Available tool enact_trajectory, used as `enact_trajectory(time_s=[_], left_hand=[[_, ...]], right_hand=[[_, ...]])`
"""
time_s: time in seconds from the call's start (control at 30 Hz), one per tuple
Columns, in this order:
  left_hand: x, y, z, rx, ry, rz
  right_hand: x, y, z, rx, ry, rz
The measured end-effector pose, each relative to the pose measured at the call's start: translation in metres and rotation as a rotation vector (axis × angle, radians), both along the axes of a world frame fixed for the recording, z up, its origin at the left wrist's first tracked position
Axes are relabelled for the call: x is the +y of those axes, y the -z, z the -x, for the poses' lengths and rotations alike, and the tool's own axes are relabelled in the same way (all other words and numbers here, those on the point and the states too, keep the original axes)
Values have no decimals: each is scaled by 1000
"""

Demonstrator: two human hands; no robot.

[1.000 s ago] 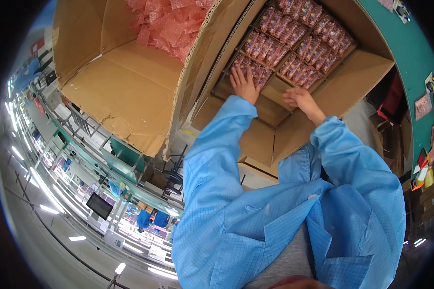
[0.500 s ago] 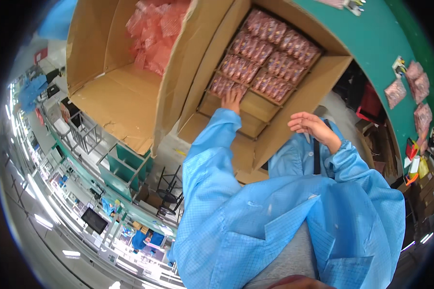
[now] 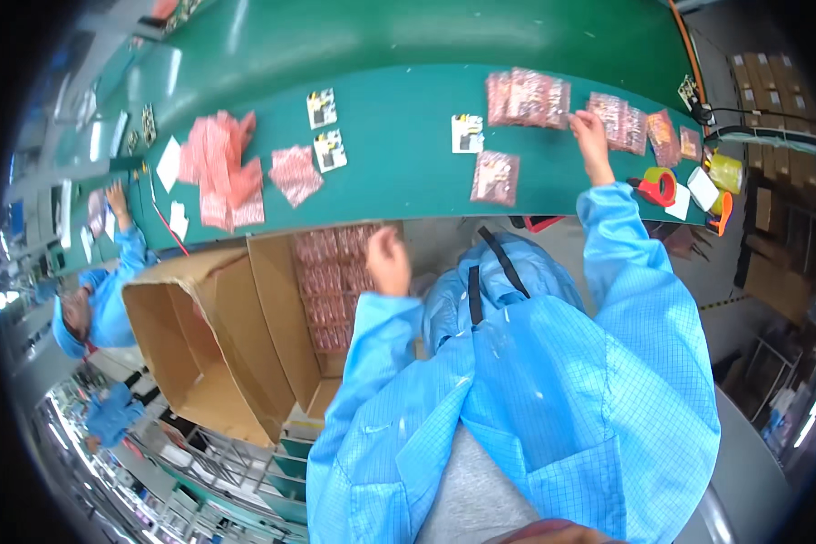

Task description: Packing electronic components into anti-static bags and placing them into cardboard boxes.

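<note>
Several pink packets [image 3: 528,96] are already laid on the green table [image 3: 399,172] under the spread right hand [image 3: 589,133], while the loosely curled, empty left hand [image 3: 388,261] is held over the still well-stocked cardboard box [image 3: 272,299].

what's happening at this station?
A person in a blue smock stands at a green table. Their right hand reaches to a row of pink bagged parts on it; their left hand hovers over an open cardboard box packed with the same bags. Whether either hand has a grip on anything is unclear.
</note>
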State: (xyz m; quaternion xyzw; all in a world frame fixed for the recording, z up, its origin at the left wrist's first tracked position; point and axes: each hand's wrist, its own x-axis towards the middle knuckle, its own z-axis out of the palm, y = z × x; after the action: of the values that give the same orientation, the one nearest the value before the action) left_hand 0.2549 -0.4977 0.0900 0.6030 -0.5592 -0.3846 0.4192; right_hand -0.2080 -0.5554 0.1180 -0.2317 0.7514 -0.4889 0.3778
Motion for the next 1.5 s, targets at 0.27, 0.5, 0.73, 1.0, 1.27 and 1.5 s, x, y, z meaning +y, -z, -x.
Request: enact_trajectory(time_s=[0.27, 0.5, 0.73, 1.0, 1.27, 1.5], left_hand=[[-174, -21, 298, 271, 426, -306], [-197, -5, 334, -114, 418, -532], [-212, -5, 314, 196, 502, -521], [-190, -42, 258, 1356, 538, -977], [-124, -89, 223, 1462, 511, -714], [-83, -114, 177, 1214, 513, -605]], right_hand=[[-67, 23, 38, -11, -62, -177], [-61, 13, 29, -253, -209, -46], [-55, -15, 8, -770, -106, 59], [-31, -56, 18, -769, -176, 50], [-2, -125, 16, -943, -208, -8], [4, -137, -100, -78, -541, 156]])
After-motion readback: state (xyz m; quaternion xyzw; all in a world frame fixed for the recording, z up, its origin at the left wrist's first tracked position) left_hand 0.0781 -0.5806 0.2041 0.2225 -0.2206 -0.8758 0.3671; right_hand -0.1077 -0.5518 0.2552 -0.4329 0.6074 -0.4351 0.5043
